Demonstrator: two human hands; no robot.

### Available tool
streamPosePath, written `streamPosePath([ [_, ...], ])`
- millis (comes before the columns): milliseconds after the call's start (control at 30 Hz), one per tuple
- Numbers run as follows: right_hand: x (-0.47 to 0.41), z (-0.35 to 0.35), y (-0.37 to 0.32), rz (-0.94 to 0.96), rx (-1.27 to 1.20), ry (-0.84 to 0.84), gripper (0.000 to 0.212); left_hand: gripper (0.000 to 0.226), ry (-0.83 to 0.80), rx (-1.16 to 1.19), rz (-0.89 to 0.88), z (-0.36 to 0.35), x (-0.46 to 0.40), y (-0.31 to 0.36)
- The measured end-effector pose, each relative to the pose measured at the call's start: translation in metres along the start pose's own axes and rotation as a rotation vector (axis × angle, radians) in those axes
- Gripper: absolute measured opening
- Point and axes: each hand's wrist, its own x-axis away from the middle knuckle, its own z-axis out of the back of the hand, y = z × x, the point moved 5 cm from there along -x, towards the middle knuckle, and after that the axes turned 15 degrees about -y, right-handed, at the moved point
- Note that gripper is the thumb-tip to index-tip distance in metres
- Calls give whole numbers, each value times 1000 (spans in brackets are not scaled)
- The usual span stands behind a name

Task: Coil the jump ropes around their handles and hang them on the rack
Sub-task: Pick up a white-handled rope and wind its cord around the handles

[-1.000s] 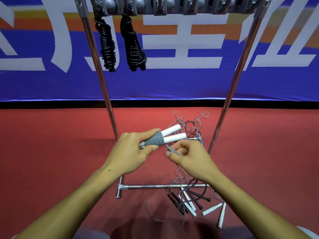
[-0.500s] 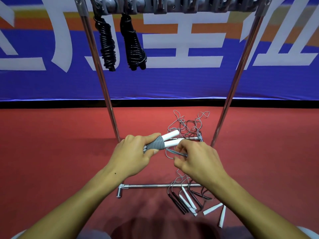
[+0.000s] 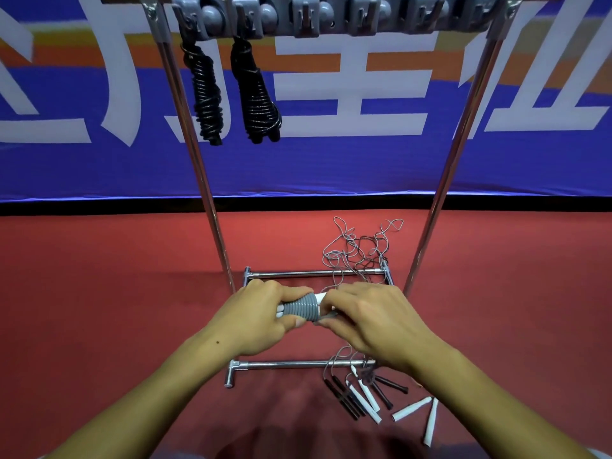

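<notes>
The left hand [image 3: 261, 321] grips white handles [image 3: 320, 297] wound in grey rope [image 3: 299, 308] at centre frame; the right hand [image 3: 371, 321] seemingly pinches the rope's end; large white characters, cropped, cross the blue banner [image 3: 331, 167]; two black coiled ropes [image 3: 231, 94] hang from the rack [image 3: 331, 14], upper left.

Big white characters run across the blue and orange banner [image 3: 331, 160] behind the rack, all cut off by the frame; only the middle one, seemingly "主", can be made out. No other writing is legible anywhere.
</notes>
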Motion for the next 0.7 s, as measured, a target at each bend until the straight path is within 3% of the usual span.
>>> streamPosePath([
  [167,5,7,16,-156,-188,-104,29,56,-124,-20,-102,-1,2,6],
  [367,0,1,29,-134,-729,-165,12,61,-155,-82,-179,3,5,13],
  [467,-1,-2,30,-158,-943,-205,19,56,-176,-73,-192,7,8,18],
  [700,3,-9,19,-67,-624,-409,18,50,-318,-35,-216,-3,7,12],
])
